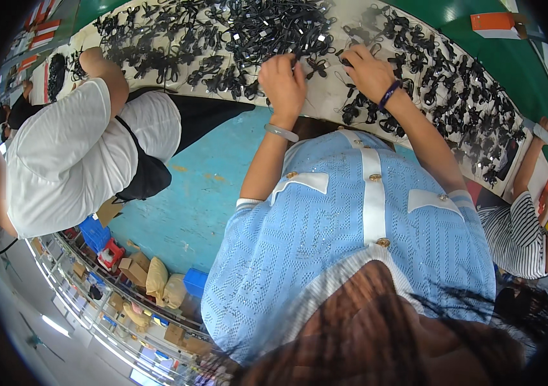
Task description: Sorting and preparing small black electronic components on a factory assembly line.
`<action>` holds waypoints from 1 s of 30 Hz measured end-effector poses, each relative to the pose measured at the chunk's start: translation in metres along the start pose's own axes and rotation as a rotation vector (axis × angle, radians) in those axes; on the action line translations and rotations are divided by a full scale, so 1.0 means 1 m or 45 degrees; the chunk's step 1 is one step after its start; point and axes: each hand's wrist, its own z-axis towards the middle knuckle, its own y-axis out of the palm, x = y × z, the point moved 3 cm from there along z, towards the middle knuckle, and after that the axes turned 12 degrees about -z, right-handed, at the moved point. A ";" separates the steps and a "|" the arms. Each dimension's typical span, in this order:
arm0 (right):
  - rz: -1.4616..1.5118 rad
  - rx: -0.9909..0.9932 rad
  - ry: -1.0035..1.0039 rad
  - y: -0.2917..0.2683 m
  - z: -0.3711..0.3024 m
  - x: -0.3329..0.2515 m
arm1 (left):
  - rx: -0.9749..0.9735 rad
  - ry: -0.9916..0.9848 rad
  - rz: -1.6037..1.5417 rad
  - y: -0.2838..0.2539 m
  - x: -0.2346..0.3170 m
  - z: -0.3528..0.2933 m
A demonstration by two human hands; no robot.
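My left hand (282,83) is closed at the near edge of a big heap of black cables (280,29), with a dark piece of cable showing between thumb and forefinger. To its right, my right hand (370,76) pinches a black cable (346,62) at its fingertips; a thin strand hangs below it. Between the hands lies a single coiled black cable (317,68) on the pale table top (325,96). Many of the cables are tied in small bundles with light metal plug ends. My fingertips partly hide what they hold.
Tied cable bundles spread left (158,38) and right (460,96) along the table. A person in a white shirt (61,154) works close on my left; another in a striped shirt (515,235) is at the far right. Boxes and sacks (157,276) stand behind on the blue-green floor.
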 end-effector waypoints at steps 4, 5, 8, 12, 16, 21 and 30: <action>0.113 -0.100 -0.011 0.006 -0.022 -0.007 | 0.104 -0.122 0.169 -0.009 -0.020 0.008; 0.107 -0.098 -0.013 0.007 -0.027 -0.008 | -0.016 -0.113 0.227 -0.010 -0.020 0.009; 0.150 -0.188 0.029 0.011 -0.039 -0.011 | -0.085 -0.082 0.263 -0.012 -0.021 0.007; 0.170 -0.143 -0.016 0.012 -0.050 -0.013 | -0.125 -0.041 0.343 -0.009 -0.024 0.002; 0.131 -0.203 -0.023 0.006 -0.052 -0.016 | -0.100 -0.052 0.266 -0.009 -0.030 0.003; 0.130 -0.221 -0.018 0.007 -0.054 -0.015 | -0.028 -0.089 0.121 -0.018 -0.035 0.005; 0.091 -0.334 -0.086 0.010 -0.057 -0.026 | 0.121 -0.003 0.139 -0.001 -0.040 0.029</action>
